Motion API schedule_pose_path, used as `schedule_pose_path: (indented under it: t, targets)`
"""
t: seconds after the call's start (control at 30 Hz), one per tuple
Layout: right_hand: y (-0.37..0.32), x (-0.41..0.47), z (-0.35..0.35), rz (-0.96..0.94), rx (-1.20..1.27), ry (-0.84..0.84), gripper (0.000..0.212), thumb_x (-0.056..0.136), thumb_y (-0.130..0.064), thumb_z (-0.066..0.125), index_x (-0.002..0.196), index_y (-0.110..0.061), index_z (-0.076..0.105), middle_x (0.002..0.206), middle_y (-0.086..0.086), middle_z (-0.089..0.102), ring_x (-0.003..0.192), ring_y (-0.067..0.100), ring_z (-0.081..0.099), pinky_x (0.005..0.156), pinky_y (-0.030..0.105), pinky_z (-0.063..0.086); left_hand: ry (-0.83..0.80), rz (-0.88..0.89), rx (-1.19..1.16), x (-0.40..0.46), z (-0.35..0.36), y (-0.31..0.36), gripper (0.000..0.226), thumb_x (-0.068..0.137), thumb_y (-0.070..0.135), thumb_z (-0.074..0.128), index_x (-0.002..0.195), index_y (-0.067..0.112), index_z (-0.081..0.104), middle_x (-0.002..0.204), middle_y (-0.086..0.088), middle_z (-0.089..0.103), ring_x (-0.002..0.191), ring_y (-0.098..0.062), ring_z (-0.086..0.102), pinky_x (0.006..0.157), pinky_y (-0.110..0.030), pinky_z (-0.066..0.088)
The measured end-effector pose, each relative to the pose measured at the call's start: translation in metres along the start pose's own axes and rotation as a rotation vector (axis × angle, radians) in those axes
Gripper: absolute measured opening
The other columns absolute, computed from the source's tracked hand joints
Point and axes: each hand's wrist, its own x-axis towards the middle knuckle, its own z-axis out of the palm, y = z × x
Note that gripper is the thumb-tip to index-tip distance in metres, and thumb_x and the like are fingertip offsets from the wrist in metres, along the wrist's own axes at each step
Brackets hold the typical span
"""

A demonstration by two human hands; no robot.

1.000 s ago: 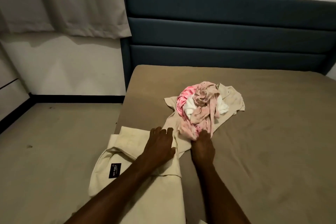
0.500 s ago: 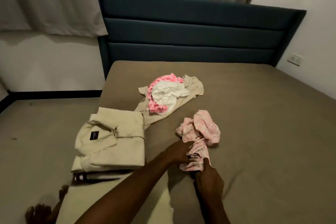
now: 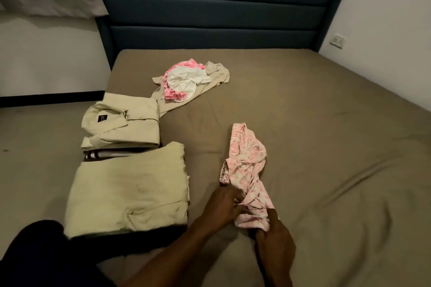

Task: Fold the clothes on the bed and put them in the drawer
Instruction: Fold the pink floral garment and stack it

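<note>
— While both hands work at the near end of the pink floral garment [image 3: 247, 170], what exactly does each one hold?

— The left hand [image 3: 222, 206] has its fingers curled in on the cloth, pinching a bunched fold at the garment's lower left side. The right hand [image 3: 274, 237] grips the bottom edge from below, thumb and fingers closed round the fabric. Neither is spread flat.

— Are the two hands touching each other?

— They are just beside one another, with the gathered cloth between them. Whether the fingertips meet, I cannot tell.

— And the garment itself, where does it lie?

— On the bed [image 3: 326, 147], crumpled, stretching away from the hands toward the headboard [image 3: 214, 11]. Its far part rests on the brown sheet; only the near end is lifted in the grip.

— What else is on the bed?

— To the left, a large folded cream garment [image 3: 130, 191] sits near the bed's edge. Just beyond it is a folded cream shirt [image 3: 123, 123] with a dark label, resting on top of something striped. Further back, near the headboard, an unfolded heap [image 3: 186, 80] of pink, white and beige clothes lies well apart from the hands.

— Anything of the drawer?

— It does not appear in the head view.
</note>
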Motion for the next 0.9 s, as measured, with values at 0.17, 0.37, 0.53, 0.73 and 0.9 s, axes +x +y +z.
schedule_pose_path:
  t: [0.17, 0.37, 0.53, 0.73, 0.9]
  targets:
    - [0.024, -0.028, -0.011, -0.189, 0.117, -0.002, 0.04, 0.073, -0.02, 0.074, 0.11, -0.035, 0.073, 0.103, -0.019, 0.073, 0.094, 0.016, 0.071, 0.078, 0.018, 0.05, 0.046, -0.064, -0.08, -0.048, 0.009, 0.01, 0.017, 0.071, 0.028, 0.073, 0.073, 0.011, 0.074, 0.082, -0.004, 0.071, 0.075, -0.017, 0.064, 0.067, -0.034, 0.051]
    - [0.017, -0.053, -0.013, -0.072, 0.451, -0.111, 0.038, 0.078, 0.013, 0.066, 0.099, -0.016, 0.079, 0.099, 0.002, 0.078, 0.097, 0.027, 0.073, 0.085, 0.037, 0.058, 0.11, -0.193, -0.179, -0.074, -0.026, 0.013, 0.027, 0.064, 0.039, 0.081, 0.059, 0.021, 0.062, 0.062, 0.011, 0.056, 0.057, 0.001, 0.047, 0.057, -0.026, 0.033]
    - [-0.002, -0.08, -0.021, 0.057, 0.326, -0.132, 0.038, 0.08, 0.007, 0.051, 0.077, -0.018, 0.08, 0.057, 0.012, 0.066, 0.055, 0.028, 0.063, 0.063, 0.031, 0.047, 0.029, 0.215, 0.041, -0.126, -0.033, 0.029, 0.026, 0.076, 0.038, 0.069, 0.073, 0.012, 0.067, 0.107, -0.004, 0.059, 0.099, -0.02, 0.056, 0.074, -0.031, 0.046]
    - [-0.082, -0.053, -0.059, -0.419, -0.435, 0.088, 0.016, 0.076, -0.02, 0.059, 0.08, -0.024, 0.074, 0.078, 0.001, 0.071, 0.085, 0.03, 0.065, 0.083, 0.042, 0.04, -0.049, 0.453, 0.178, -0.14, -0.038, 0.031, 0.038, 0.087, 0.03, 0.065, 0.114, 0.005, 0.073, 0.137, -0.013, 0.054, 0.13, -0.029, 0.047, 0.099, -0.037, 0.049]
    - [-0.108, 0.027, 0.007, -0.186, -0.102, -0.3, 0.04, 0.088, -0.027, 0.077, 0.125, -0.017, 0.065, 0.103, 0.005, 0.075, 0.098, 0.026, 0.07, 0.084, 0.04, 0.053, -0.043, 0.248, -0.36, -0.135, -0.049, 0.044, 0.024, 0.087, 0.032, 0.073, 0.097, 0.013, 0.063, 0.109, 0.0, 0.062, 0.098, -0.016, 0.061, 0.082, -0.036, 0.053]
